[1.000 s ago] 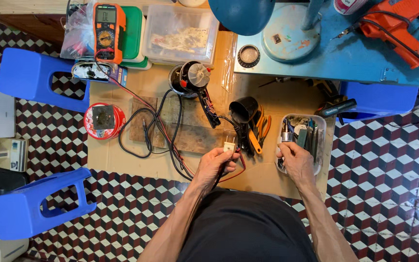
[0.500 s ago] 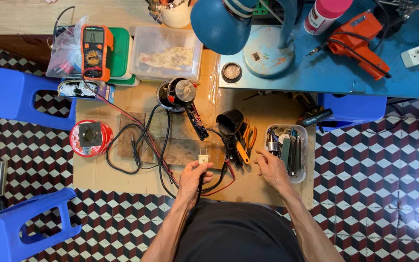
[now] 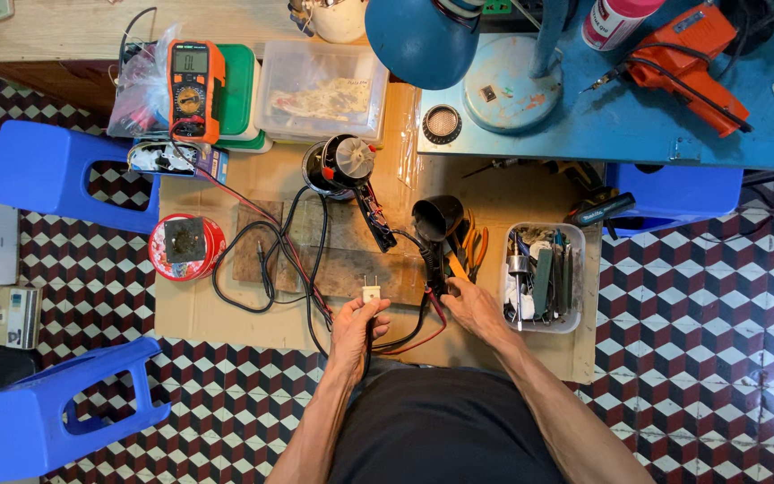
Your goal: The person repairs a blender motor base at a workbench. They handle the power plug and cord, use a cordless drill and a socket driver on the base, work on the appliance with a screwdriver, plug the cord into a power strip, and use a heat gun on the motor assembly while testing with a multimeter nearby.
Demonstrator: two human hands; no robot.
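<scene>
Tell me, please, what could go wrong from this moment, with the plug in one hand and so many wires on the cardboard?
1. The left hand holds the white plug with its prongs bare; touching them with a probe may slip or short.
2. The right hand reaches over a black probe among crossed red and black leads; pulling one could drag the orange multimeter.
3. The opened hair dryer lies on the same cord, so a tug may shift it.

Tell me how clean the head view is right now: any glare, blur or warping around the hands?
Head view: even, soft light with faint shadows; the left hand holding the small white two-pin plug and the right hand beside the clear plastic tool tray read sharply; mild glare on the clear lidded box; wide-angle bending toward the edges, seen in the blue plastic stool.
</scene>
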